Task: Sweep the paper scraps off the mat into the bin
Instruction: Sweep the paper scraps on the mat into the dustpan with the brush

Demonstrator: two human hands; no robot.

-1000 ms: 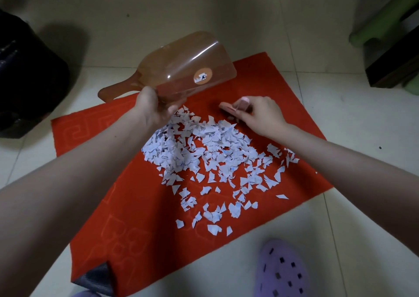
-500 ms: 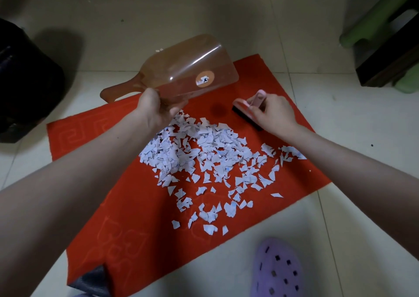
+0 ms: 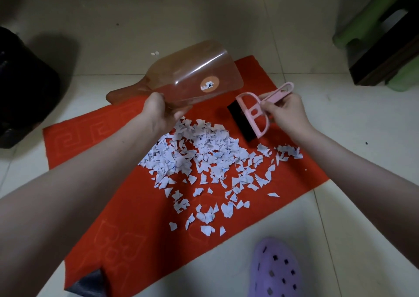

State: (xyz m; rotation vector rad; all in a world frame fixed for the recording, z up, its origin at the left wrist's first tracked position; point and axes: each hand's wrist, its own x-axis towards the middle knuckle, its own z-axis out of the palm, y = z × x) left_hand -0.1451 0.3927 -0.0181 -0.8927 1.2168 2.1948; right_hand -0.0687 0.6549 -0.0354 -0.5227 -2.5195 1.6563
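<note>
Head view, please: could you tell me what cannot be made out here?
Black bin: cut off by the left edge; its opening is unseen.
Paper scraps: any under the left hand and forearm are hidden.
Dustpan sticker: print too small to read.

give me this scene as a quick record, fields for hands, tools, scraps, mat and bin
left hand: grips the translucent dustpan, raised above the mat
right hand: holds the pink brush by its handle, black bristles at the pile's far edge
paper scraps: piled on the mat's middle, thinner toward the near edge
stray scrap: on the floor beyond the mat
mat: red, on tiled floor, near corner folded up
bin: black, left of the mat
other: purple shoe at the near edge
</note>
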